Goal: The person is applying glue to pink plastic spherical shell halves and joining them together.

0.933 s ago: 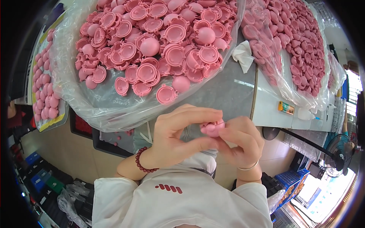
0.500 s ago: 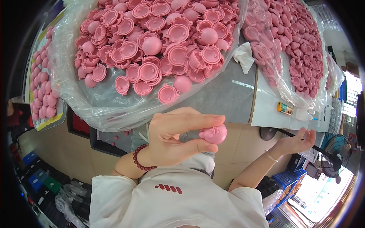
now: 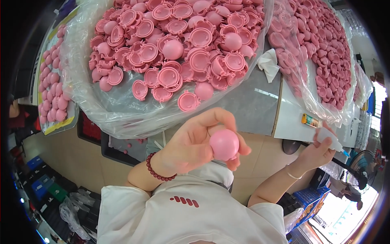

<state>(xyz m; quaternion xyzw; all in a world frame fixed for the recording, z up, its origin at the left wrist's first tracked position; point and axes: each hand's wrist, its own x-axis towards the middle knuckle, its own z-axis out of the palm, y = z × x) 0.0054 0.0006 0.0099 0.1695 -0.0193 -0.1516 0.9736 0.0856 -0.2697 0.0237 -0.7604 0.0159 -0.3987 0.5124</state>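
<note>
My left hand is curled round a round pink plastic ball, which rests between thumb and fingers in front of my chest. Out to the right, my right hand grips a small white squeeze bottle with a thin blue tip that points down to the right. Beyond my left hand, a heap of pink hemispherical shells with small tabs lies in a clear plastic bag. Some shells show their hollow side, others their domed side.
A second bag of pink shells is at the back right. A crumpled white tissue and a yellow-green lighter-like item lie on the table. At the left, a tray holds pink balls. Dark crates stand below the table. A black fan is at the right.
My right hand has taken hold of the white squeeze bottle and lifted it. In my left hand the pink ball has been turned, its smooth side now showing, and the fingers have curled round it.
</note>
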